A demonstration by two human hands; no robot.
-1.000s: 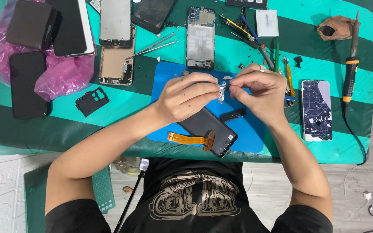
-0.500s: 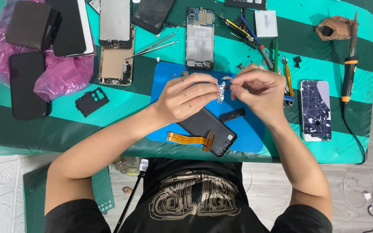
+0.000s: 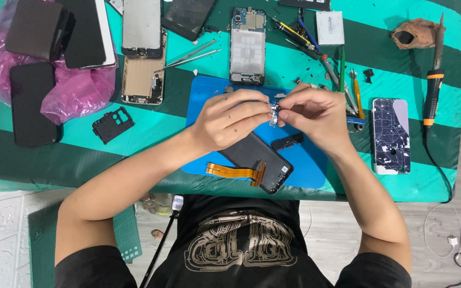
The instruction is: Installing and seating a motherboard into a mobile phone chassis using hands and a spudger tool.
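Over the blue mat at the bench's near edge, both hands meeting, fingertips almost touching. Left hand closed in a pinch on a small metallic part; right hand pinching the same part from the other side. Part held clear of the mat, just above a dark phone screen lying face down with its orange flex cable trailing toward the near edge.

Against the views 1 s and 0.5 s back: almost nothing moved. Same pinch, same height, same spot over the mat, wrists unshifted. Judged from that: slow, fine fingertip work on the part, not a reach or a set-down.

Around the hands: an open phone frame toward the far edge, tweezers to its left, screwdrivers scattered beyond the right hand, a cracked phone near the right edge, a soldering iron beside it, pink bag with dark phones at the far left corner.
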